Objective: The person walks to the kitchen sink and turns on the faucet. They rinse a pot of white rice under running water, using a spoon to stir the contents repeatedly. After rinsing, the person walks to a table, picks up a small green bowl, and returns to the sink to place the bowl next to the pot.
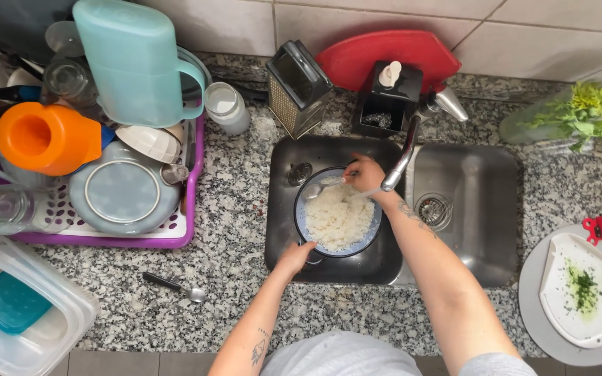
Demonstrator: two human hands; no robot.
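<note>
Gripping a metal spoon (pixel 322 186) in the closed fingers of the right hand (pixel 366 174), bowl of the spoon resting at the upper left edge of the rice. Pinching the near rim of the dark pot (pixel 373 239) with the curled fingers of the left hand (pixel 294 257), thumb and fingertips wrapped over a small side handle. Sitting in the left basin of the steel sink (pixel 465 230), the pot, and holding a mound of white cooked rice (pixel 339 217) that is covering most of its pale blue inside. Reaching over the divider just above the right wrist, the faucet (pixel 412 136). Standing behind the sink, a box grater (pixel 298 87), a black dispenser holder (pixel 387 97) and a red board (pixel 391 52) leaning on the tiles. Crowding the purple dish rack (pixel 182 233) on the left: a pale green jug (pixel 130 63), an orange cup (pixel 43 138), a grey lid (pixel 123 191) and glasses. Lying loose on the granite counter (pixel 231 209), a second spoon (pixel 175 286). Stacking at lower left, clear plastic boxes (pixel 36 341) with a teal lid (pixel 8 303) inside. Resting at lower right, a white dish (pixel 580 289) speckled with green herbs on a grey plate (pixel 534 313).
</note>
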